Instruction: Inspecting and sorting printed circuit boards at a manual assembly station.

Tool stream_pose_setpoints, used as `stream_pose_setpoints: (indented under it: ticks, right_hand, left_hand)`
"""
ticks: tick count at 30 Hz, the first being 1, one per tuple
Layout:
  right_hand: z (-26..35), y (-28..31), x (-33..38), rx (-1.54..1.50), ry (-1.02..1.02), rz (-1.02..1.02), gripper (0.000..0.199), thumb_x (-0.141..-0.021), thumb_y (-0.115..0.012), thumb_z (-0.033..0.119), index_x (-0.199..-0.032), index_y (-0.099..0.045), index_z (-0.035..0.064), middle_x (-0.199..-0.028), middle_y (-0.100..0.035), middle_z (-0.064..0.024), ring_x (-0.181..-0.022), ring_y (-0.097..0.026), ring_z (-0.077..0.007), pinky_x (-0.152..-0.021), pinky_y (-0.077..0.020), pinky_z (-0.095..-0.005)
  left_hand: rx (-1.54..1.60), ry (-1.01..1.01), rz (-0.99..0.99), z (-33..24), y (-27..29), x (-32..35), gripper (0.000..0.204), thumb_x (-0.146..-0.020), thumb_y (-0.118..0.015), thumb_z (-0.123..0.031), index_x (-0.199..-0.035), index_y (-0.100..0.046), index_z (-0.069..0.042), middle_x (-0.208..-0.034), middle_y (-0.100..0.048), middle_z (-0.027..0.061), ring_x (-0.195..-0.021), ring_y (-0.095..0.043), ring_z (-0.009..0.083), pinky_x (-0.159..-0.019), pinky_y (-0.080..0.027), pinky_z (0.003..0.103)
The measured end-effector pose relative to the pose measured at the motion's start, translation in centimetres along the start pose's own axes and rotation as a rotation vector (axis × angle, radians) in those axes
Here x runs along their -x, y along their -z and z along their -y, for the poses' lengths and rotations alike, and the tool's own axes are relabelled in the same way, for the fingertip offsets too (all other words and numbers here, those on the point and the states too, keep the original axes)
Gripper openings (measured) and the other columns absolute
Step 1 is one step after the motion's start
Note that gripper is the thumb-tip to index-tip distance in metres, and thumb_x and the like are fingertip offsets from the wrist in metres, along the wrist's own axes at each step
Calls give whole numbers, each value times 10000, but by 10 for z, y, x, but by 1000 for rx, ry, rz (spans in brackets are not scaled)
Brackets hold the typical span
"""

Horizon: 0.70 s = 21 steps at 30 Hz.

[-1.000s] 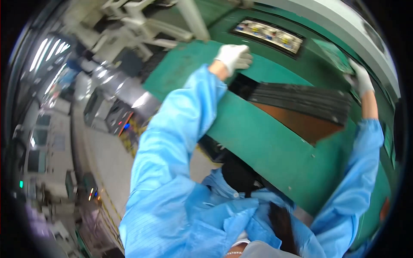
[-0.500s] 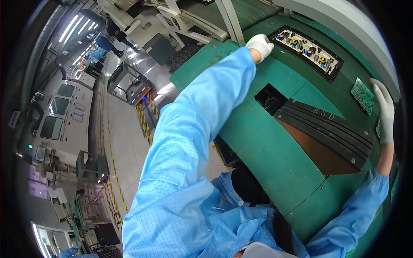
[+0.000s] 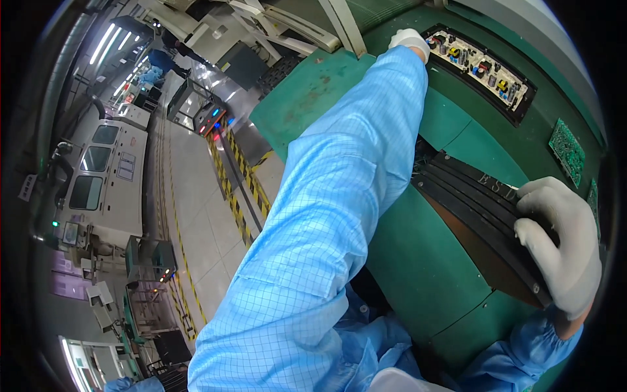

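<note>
My left hand (image 3: 409, 42), in a white glove, is closed at the left end of a black frame (image 3: 521, 119). A populated circuit board (image 3: 480, 66) with coils and capacitors lies in that frame. Whether the fingers grip the frame's edge or something else is hidden. My right hand (image 3: 562, 242), also gloved, is over the right part of a black ribbed rack (image 3: 470, 189), thumb and fingers apart, with nothing seen between them. Beyond it, a green circuit board (image 3: 567, 153) leans on the green surface.
The green work surface (image 3: 424, 261) curves round in front of me. Another green board (image 3: 592, 199) shows partly at the right rim. A grey curved machine edge (image 3: 555, 39) bounds the far right. White metal posts (image 3: 343, 26) stand beyond my left hand. Floor, carts and people are at left.
My right hand has moved from beside the leaning green board nearer and leftward, over the black rack. My left hand stays by the frame's left end. The view has shifted slightly.
</note>
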State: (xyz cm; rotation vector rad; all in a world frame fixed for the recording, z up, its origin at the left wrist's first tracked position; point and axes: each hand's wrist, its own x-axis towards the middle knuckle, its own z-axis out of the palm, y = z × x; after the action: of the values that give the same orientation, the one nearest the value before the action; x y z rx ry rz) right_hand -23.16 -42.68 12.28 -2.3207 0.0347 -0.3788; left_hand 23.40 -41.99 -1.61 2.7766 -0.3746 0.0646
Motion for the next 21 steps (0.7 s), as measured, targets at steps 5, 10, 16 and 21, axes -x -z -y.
stream_pose_setpoints:
  ticks: [5, 10, 16, 21]
  right_hand:
    - [-2, 4, -4, 135, 21, 90, 297, -715, -572, 181, -874, -584, -69, -929, -601, -191, -789, -581, -300, -742, -465, -367]
    - [8, -3, -4, 277, 62, -6, 295, -700, -568, 176, -876, -584, -60, -977, -606, -196, -803, -579, -294, -754, -459, -360]
    - [8, 2, -7, 197, -48, 79, 251, -723, -548, 159, -851, -566, -57, -973, -594, -195, -781, -558, -280, -744, -448, -348]
    - [10, -4, -10, 77, -56, 37, 251, -711, -589, 171, -766, -526, -66, -852, -562, -215, -708, -554, -337, -663, -441, -382]
  left_hand:
    - [-34, 48, -26, -6, -25, -15, 390, -898, -662, -323, -1260, -670, -177, -1375, -592, 68, -1252, -571, 263, -1011, -460, 376]
    - [-352, -96, 65, 7, -31, -64, 409, -903, -674, -303, -1295, -646, -192, -1377, -591, 62, -1234, -588, 228, -1007, -478, 388]
    - [-488, -213, 102, 11, -30, -70, 419, -899, -686, -296, -1305, -642, -199, -1372, -595, 57, -1213, -606, 227, -998, -494, 393]
    - [-397, -253, 78, 9, 4, -58, 398, -892, -687, -296, -1271, -658, -180, -1333, -611, 62, -1165, -624, 254, -967, -506, 394]
